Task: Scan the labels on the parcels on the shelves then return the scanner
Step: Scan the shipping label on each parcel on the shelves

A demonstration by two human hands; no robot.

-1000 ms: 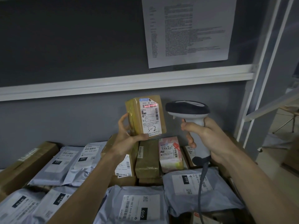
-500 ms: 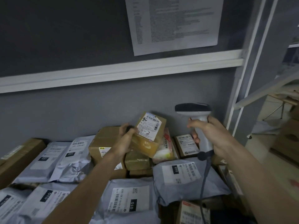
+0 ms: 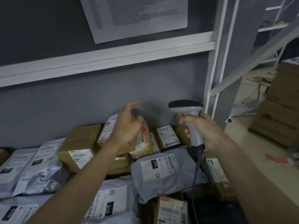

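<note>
Head camera looks down on a shelf heaped with parcels against a grey wall (image 3: 100, 101). At about 3 o'clock of centre, the right hand (image 3: 205, 128) grips the handle of a grey barcode scanner (image 3: 189, 110), held upright with its dark head facing the wall and its cable (image 3: 196, 170) trailing down toward 6 o'clock. The left hand (image 3: 127, 125) hovers at centre with fingers loosely spread and blurred, holding nothing, just above a small brown box with a white label (image 3: 107, 128) that leans on the pile. Beside that hand at 3 o'clock lies a pinkish padded parcel (image 3: 144, 143), then a small labelled carton (image 3: 168, 136). A larger brown box (image 3: 80, 143) sits at 9 o'clock. Grey poly mailers marked 010 (image 3: 161, 168) and 231 (image 3: 37, 164) fill the foreground. A printed sheet (image 3: 137, 15) hangs at 12 o'clock.
</note>
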